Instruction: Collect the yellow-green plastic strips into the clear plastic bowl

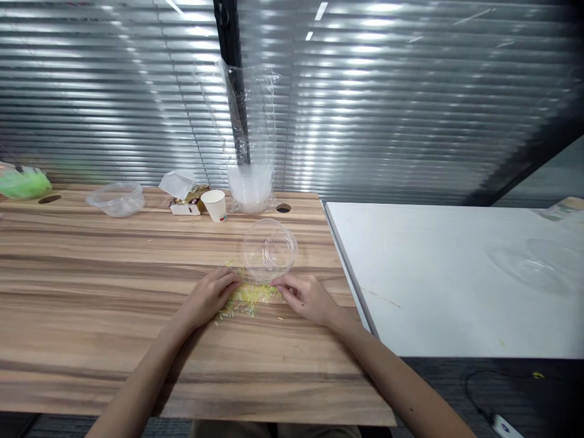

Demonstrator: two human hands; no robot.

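Note:
A loose pile of yellow-green plastic shreds point(253, 294) lies on the wooden table between my hands. My left hand point(210, 296) is at the pile's left side, its fingers curled together on the shreds. From the other side, my right hand point(309, 297) has its fingers bent and pinching at the pile's right end. Its index fingertip is also close to the rim of a clear plastic bowl point(269, 248); whether they touch I cannot tell. That bowl is just beyond the shreds, and its round base shows through.
Along the back stand another clear bowl point(119, 199), a tissue pack point(188, 201), a paper cup point(214, 205) and a bagged stack of bowls point(250, 185). A green bag point(24, 182) is far left. Clear lids point(533, 267) lie on the white table point(438, 267) at right.

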